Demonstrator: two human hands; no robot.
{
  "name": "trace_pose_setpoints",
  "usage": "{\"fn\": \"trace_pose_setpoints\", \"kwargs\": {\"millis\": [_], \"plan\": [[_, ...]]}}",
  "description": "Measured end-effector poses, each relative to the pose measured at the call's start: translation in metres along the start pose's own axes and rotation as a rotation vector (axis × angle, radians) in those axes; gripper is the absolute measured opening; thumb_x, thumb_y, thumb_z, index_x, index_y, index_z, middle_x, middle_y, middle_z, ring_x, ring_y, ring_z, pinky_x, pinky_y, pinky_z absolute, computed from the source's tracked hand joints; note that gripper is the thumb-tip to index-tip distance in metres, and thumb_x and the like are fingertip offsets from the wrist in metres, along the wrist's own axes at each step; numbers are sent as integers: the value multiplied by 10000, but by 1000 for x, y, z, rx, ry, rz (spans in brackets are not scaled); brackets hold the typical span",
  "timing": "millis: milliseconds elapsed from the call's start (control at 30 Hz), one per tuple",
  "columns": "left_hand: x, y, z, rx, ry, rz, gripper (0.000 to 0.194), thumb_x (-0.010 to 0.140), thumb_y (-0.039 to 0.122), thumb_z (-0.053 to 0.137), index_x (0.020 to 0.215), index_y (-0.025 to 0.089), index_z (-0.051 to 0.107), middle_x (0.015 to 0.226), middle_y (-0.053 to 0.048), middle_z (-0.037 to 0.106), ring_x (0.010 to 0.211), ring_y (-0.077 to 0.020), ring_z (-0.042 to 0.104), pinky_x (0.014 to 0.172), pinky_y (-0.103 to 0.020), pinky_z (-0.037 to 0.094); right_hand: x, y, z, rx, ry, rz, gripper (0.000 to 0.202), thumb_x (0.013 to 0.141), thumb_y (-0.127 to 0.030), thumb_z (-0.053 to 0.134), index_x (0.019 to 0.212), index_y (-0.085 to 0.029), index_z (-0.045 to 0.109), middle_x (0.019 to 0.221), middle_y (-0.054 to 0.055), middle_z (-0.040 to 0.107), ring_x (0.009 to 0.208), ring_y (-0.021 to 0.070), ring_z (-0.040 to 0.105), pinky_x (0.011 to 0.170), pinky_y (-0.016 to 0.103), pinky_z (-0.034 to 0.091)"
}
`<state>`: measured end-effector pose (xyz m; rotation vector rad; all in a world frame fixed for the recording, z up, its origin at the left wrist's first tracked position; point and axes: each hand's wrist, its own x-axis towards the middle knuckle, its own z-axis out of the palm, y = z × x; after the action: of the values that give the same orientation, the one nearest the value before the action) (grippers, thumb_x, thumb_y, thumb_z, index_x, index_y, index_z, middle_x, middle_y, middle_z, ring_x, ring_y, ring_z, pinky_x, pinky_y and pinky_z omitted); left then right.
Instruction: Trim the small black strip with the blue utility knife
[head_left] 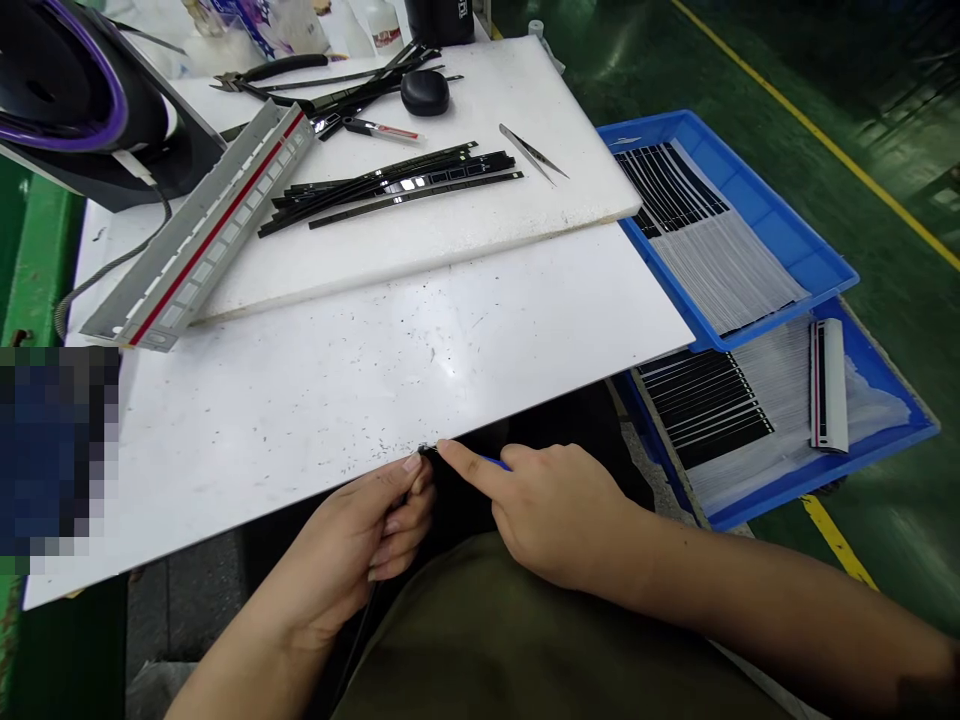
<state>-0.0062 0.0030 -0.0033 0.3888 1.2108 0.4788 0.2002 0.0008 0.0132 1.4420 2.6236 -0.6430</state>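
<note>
At the near table edge, my left hand (382,530) is closed on a thin black strip (362,625), which hangs down below the fingers toward my lap. The strip's upper end shows at the thumb tip. My right hand (551,500) is closed around a blue tool (495,463), mostly hidden by the fingers, with its index finger stretched to the strip's end. Small dark shavings (382,440) lie on the white tabletop (300,400) just beyond my hands.
On a white foam board (450,240) lie black strips (397,185), tweezers (529,152), pliers (262,72) and a black case (424,92). A grey channel piece (217,225) leans at the left. Blue trays (817,260) with strips stand at the right.
</note>
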Motion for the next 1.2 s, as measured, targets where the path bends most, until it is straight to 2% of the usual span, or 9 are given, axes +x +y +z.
{"fn": "trace_pose_setpoints", "kwargs": {"millis": [300,867,1200], "plan": [[0,1,0,-1,-4,-17,326,863,452,584,712,189,466,532,76,305,399,-32,190,341,-128,165,0,1,-6,43,7,-29,639,907,-202,375,1514,-345,233,778,4,604,548,174,524,477,293,245],[0,2,0,4,-4,-6,323,866,448,585,713,189,468,535,75,315,401,-33,190,346,-130,169,0,-3,-1,-30,35,-9,637,896,-201,434,1496,-341,272,725,-2,580,496,165,528,436,280,222],[2,2,-1,-37,-21,-15,288,872,410,568,712,186,484,526,74,310,394,-33,179,334,-124,162,0,-1,-2,54,67,-11,634,892,-190,396,1498,-336,281,748,-3,608,533,178,538,455,300,240]]}}
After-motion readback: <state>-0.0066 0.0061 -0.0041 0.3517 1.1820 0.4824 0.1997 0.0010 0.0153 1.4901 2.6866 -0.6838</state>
